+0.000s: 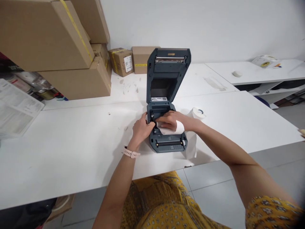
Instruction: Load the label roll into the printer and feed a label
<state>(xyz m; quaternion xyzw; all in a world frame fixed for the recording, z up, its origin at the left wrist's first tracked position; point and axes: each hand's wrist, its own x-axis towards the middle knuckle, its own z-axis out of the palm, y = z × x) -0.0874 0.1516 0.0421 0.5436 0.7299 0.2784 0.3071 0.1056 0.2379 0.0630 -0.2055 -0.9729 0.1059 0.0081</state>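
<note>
A dark grey machine (pixel 170 148) with a roller near its front stands on the white table, its lid (pixel 164 74) raised. My left hand (pixel 142 128) grips the left rim of the machine's base, thumb over the edge. Inside the base, my right hand (pixel 172 120) has its fingers bent around a piece of white paper (pixel 179 128). A white strip (pixel 192 146) hangs beside the machine's right side. Just right of the machine, behind my right wrist, is a white roll (pixel 198 113). Part of the compartment is hidden under my right hand.
Large cardboard boxes (pixel 81 81) are stacked at the back left, with smaller boxes (pixel 122 62) by the wall. A plastic-wrapped pack (pixel 17 108) lies at the far left. On the right shelf are a white box (pixel 265 61) and a pale object (pixel 237 73). The table's front edge runs near my body.
</note>
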